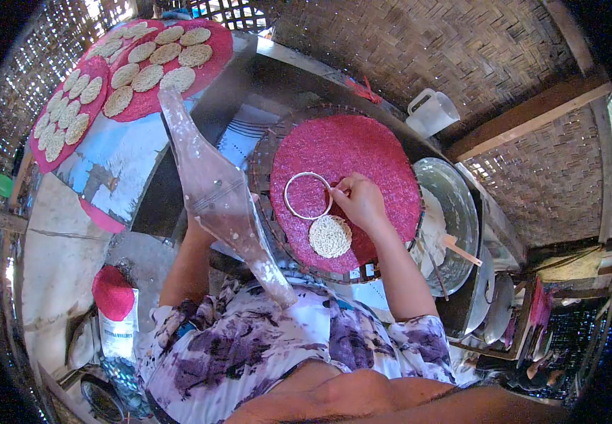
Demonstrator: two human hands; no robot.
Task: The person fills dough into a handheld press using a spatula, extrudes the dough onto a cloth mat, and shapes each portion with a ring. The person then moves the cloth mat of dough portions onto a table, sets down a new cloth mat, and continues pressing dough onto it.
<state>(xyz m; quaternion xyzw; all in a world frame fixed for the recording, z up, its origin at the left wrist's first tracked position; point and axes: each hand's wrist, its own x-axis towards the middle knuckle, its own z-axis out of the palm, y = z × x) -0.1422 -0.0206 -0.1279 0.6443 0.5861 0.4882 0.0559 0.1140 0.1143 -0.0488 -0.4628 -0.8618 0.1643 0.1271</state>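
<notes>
A round red mat (362, 152) lies on a dark woven tray in front of me. My right hand (360, 203) pinches the right edge of a thin pale ring (286, 196) over the mat. Just below the ring, a round cream-coloured noodle-like disc (330, 236) lies on the mat. My left hand (202, 225) is mostly hidden behind a long, translucent, flour-spotted wooden-looking piece (214, 185) that slants from upper left to lower centre. The fingers of that hand cannot be made out.
Red mats with several pale discs (166, 53) lie at the upper left. To the right stands a large metal basin (463, 205) holding whitish dough (430, 230) and a stick. A white jug (434, 113) sits on the ledge by the woven wall.
</notes>
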